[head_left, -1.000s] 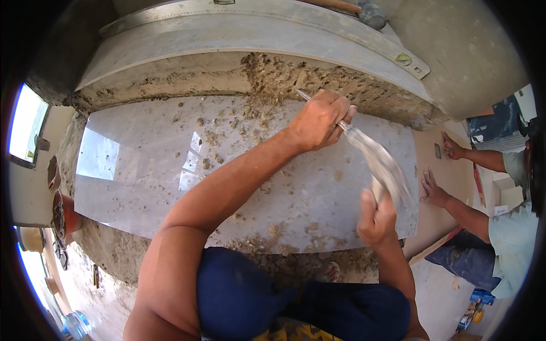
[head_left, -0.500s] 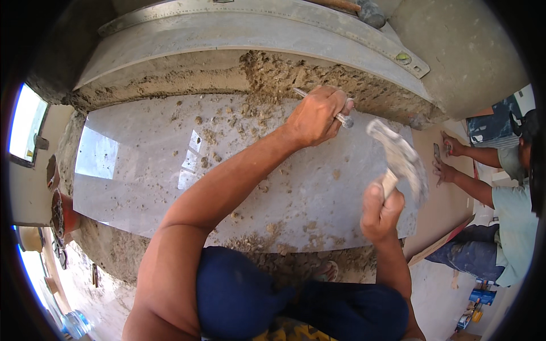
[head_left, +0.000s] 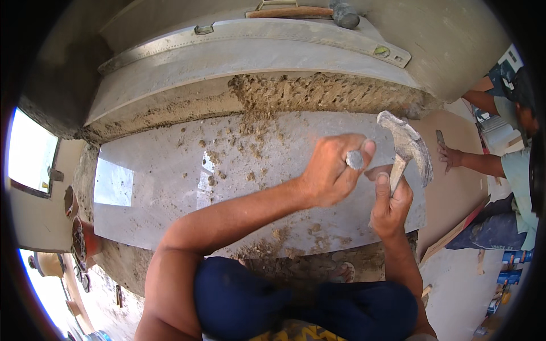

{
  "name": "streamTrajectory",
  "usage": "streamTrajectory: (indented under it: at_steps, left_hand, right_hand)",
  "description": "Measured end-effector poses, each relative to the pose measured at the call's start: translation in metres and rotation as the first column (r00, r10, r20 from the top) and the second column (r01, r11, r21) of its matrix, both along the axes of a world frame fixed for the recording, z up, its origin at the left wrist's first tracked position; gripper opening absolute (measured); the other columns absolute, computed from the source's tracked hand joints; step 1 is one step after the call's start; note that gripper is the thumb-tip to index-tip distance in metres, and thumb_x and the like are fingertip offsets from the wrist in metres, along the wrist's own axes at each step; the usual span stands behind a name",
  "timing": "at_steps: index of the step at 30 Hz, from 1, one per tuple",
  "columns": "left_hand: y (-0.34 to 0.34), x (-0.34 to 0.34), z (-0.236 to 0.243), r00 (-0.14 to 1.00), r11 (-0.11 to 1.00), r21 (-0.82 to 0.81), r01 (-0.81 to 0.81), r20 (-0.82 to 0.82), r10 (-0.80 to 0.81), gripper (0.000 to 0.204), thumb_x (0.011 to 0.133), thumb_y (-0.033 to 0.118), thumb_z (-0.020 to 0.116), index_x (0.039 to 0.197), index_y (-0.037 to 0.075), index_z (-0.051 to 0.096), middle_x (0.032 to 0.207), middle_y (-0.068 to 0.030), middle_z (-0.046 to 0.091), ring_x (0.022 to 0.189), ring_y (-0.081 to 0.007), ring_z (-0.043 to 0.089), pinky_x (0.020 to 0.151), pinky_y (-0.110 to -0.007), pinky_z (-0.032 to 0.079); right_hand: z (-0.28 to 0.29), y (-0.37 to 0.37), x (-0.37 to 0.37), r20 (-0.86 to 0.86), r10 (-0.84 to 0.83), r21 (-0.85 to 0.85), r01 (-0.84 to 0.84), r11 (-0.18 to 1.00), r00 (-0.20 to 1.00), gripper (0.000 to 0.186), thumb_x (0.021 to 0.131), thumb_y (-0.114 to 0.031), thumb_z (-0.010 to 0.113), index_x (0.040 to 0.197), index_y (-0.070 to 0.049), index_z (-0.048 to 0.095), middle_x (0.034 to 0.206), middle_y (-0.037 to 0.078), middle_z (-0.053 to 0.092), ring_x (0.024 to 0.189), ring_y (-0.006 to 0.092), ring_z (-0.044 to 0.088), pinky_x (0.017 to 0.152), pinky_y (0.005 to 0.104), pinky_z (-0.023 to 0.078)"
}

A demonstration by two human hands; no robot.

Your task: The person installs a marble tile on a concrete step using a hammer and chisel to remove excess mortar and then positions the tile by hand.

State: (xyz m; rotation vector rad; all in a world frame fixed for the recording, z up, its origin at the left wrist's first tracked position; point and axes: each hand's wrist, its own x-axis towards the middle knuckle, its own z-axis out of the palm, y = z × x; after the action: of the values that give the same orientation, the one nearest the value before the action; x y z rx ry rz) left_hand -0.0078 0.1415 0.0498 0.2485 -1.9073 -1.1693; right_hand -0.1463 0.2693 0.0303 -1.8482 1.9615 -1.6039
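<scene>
My left hand (head_left: pixel 333 170) is closed round a metal chisel, whose blunt end (head_left: pixel 354 159) points toward me; the rest of it is hidden by the fist. My right hand (head_left: pixel 392 206) grips the handle of a mortar-caked claw hammer (head_left: pixel 406 142), held upright close beside the left hand. Both hands are above a glossy grey tile slab (head_left: pixel 318 221) strewn with crumbs of mortar (head_left: pixel 250 149). Beyond them runs a rough mortar riser (head_left: pixel 318 92), pitted on its right part and smoother at the left. Neither tool touches it.
Along the upper slab lie a long spirit level (head_left: pixel 273 33) and a rubber mallet (head_left: pixel 344 16). To the right a co-worker's hand (head_left: pixel 451 157) rests on a brown board (head_left: pixel 449 131). A reddish bucket (head_left: pixel 88 238) stands at the left edge.
My left hand has drawn back from the riser with the chisel, whose end now faces me. The hammer in my right hand has come nearer to it. The view has shifted.
</scene>
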Motion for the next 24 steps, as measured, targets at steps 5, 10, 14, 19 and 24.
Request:
streamTrajectory:
  at_steps: [5, 10, 14, 19, 24]
  left_hand:
    - [0.043, -0.001, 0.006, 0.958, 0.888, 0.361, 0.286, -0.143, -0.25, 0.049, 0.113, 0.028, 0.036, 0.073, 0.003, 0.047, 0.072, -0.0014, 0.045, 0.067, -0.014, 0.042, 0.063, -0.033, 0.039]
    - [0.063, -0.001, 0.007, 0.888, 0.725, 0.512, 0.46, -0.26, -0.38, 0.044, 0.112, 0.03, 0.04, 0.081, 0.001, 0.052, 0.079, -0.0048, 0.05, 0.075, -0.0149, 0.046, 0.069, -0.034, 0.042]
    - [0.054, -0.006, 0.011, 0.869, 0.863, 0.106, 0.494, -0.063, -0.49, 0.048, 0.109, 0.042, 0.047, 0.096, -0.002, 0.061, 0.09, -0.0104, 0.06, 0.087, -0.021, 0.058, 0.076, -0.039, 0.048]
    - [0.019, 0.0, -0.018, 0.879, 0.876, -0.116, 0.469, 0.157, -0.45, 0.06, 0.104, 0.055, 0.052, 0.118, -0.003, 0.061, 0.112, -0.0212, 0.062, 0.109, -0.035, 0.062, 0.092, -0.045, 0.05]
    - [-0.044, -0.022, -0.048, 0.741, 0.873, -0.257, 0.415, 0.653, -0.16, 0.058, 0.105, 0.047, 0.05, 0.128, -0.006, 0.058, 0.13, -0.0269, 0.059, 0.122, -0.0422, 0.059, 0.104, -0.049, 0.049]
  right_hand:
    - [0.005, 0.018, 0.009, 0.267, 0.054, 0.047, -0.069, 0.997, 0.962, 0.031, 0.109, -0.02, 0.05, 0.097, 0.004, 0.065, 0.077, 0.008, 0.068, 0.07, 0.0113, 0.063, 0.062, 0.0294, 0.05]
    - [-0.012, 0.046, 0.008, 0.491, 0.089, 0.074, -0.143, 0.987, 0.867, 0.032, 0.109, -0.021, 0.05, 0.09, 0.002, 0.062, 0.072, 0.004, 0.063, 0.063, 0.0097, 0.059, 0.058, 0.028, 0.048]
    - [-0.017, 0.067, 0.007, 0.543, 0.07, 0.109, -0.153, 0.982, 0.837, 0.035, 0.11, -0.025, 0.048, 0.085, -0.002, 0.056, 0.068, 0.002, 0.058, 0.058, 0.0079, 0.054, 0.053, 0.0266, 0.043]
    - [-0.027, 0.091, -0.016, 0.594, -0.026, 0.131, -0.065, 0.989, 0.804, 0.037, 0.11, -0.025, 0.049, 0.08, -0.005, 0.053, 0.062, 0.0, 0.054, 0.052, 0.0067, 0.05, 0.048, 0.0256, 0.039]
    - [-0.03, 0.114, -0.038, 0.766, -0.069, 0.21, -0.147, 0.966, 0.639, 0.039, 0.109, -0.024, 0.052, 0.075, -0.005, 0.054, 0.058, -0.002, 0.052, 0.051, 0.0056, 0.049, 0.047, 0.0257, 0.038]
